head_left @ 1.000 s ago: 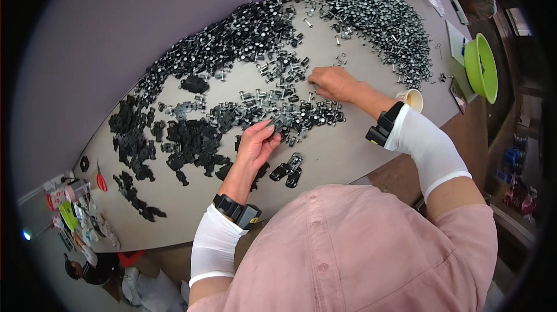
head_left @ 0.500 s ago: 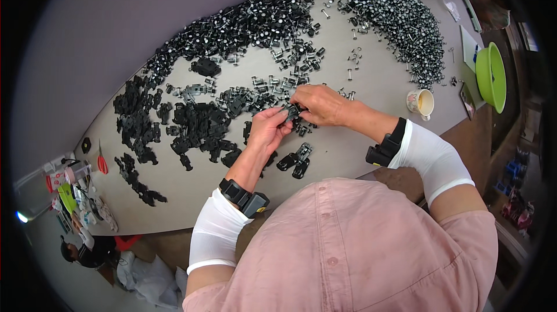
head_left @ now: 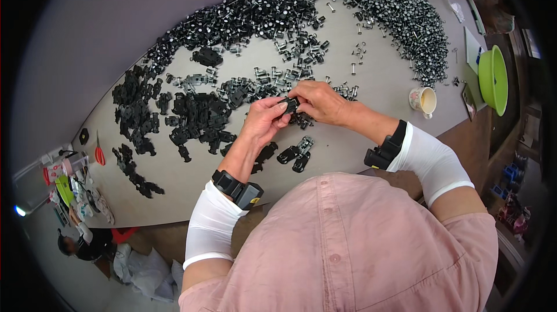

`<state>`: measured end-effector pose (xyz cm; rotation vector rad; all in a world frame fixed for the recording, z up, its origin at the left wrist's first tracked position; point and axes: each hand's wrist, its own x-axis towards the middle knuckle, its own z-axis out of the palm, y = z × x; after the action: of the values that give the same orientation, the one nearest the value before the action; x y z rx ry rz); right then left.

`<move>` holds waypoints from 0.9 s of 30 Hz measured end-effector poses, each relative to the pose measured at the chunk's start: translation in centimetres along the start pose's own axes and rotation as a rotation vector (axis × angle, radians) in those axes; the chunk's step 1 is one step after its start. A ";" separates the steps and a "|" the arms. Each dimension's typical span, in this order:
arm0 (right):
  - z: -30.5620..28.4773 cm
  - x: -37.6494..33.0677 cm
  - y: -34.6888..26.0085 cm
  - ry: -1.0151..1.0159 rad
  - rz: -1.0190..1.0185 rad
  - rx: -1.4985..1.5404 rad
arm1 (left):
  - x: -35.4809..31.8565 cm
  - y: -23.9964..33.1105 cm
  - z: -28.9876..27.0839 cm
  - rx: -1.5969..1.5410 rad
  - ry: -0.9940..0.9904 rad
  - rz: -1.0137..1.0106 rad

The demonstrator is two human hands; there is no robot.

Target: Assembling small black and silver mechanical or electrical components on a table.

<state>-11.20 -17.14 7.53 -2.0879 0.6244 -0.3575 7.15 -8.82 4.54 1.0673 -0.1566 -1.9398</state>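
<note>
Small dark plastic part [head_left: 290,105], blocky in outline, is held between both bare hands over the pale grey tabletop [head_left: 354,145]; clock directions run from it. At half past eight, well apart, lie red-handled scissors [head_left: 100,156]. At nine o'clock comes a far heap of flat black plastic pieces [head_left: 134,106], then a nearer heap of similar black pieces [head_left: 200,118]. At eleven spreads a long mound of small black-and-silver pieces with round ends [head_left: 249,13]. The left hand [head_left: 264,120] pinches the part's left side between thumb and fingers. At six o'clock, near, glossy dark elongated pieces [head_left: 298,154] lie close together. The right hand [head_left: 325,103], its fingers drawn narrow, grips the part's right side; its fingertips are partly hidden. At two o'clock sits a pile of silver round-headed metal pins [head_left: 400,25]. At three o'clock stands a pale patterned cup [head_left: 414,98], with a round bright-green basin [head_left: 492,83] beyond.
</note>
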 end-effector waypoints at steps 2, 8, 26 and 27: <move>0.5 -0.2 0.0 0.072 0.027 0.031 | -0.1 0.4 -0.2 0.035 -0.018 0.009; 2.7 -0.1 -0.1 0.252 0.218 0.121 | -0.4 -0.6 1.2 -0.010 0.115 0.229; -2.3 1.5 6.5 0.343 0.054 -0.412 | -2.2 -2.5 -2.9 -0.011 0.181 0.087; -2.1 1.9 6.7 0.334 0.076 -0.417 | -2.2 -2.6 -2.8 -0.006 0.174 0.073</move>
<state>-12.64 -22.75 3.09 -2.4110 1.0462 -0.5791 8.05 -4.82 2.95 1.2041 -0.0918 -1.7718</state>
